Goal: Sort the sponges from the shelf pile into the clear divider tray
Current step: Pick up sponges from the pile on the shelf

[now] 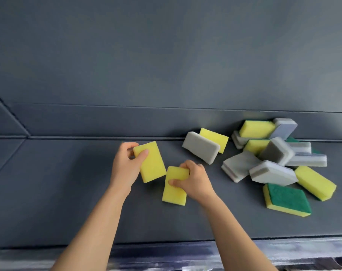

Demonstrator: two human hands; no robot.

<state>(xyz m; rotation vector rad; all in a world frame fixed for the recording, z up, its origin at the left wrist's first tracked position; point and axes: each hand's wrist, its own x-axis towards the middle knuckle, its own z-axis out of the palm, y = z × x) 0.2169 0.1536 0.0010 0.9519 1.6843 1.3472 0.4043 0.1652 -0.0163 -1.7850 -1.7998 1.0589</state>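
Two yellow sponges are in hand. The left sponge (152, 165) is clamped at its top corner by the left hand (125, 169): the thumb lies across the yellow face, and the other fingers (127, 146) curl behind the far edge. The right sponge (175, 190) hangs below the right hand (195, 178), whose fingers (185, 166) wrap over its upper end with the thumb pressed on the front. The two sponges sit close together between the hands, nearly touching at one corner. Whether either one rests on the shelf (68, 192) or is lifted clear of it I cannot tell.

Just right of the right fingers, a grey sponge (201, 147) leans against another yellow one. Further right lies the pile (274, 159), a jumble of grey and yellow sponges with a green sponge (287, 200) at its near edge.

This looks like the picking step, with a matched yellow pair gathered and most of the pile unsorted. The next move calls for carrying both to the tray and dropping them into one compartment, so each grip must hold on soft foam that squashes easily.

The tray is not in view, so its place and its contents are unknown. The strip below the shelf's front edge is smeared and unreadable. Several sponges in the pile are half buried, so they cannot be counted exactly. The undersides of the held sponges are hidden.
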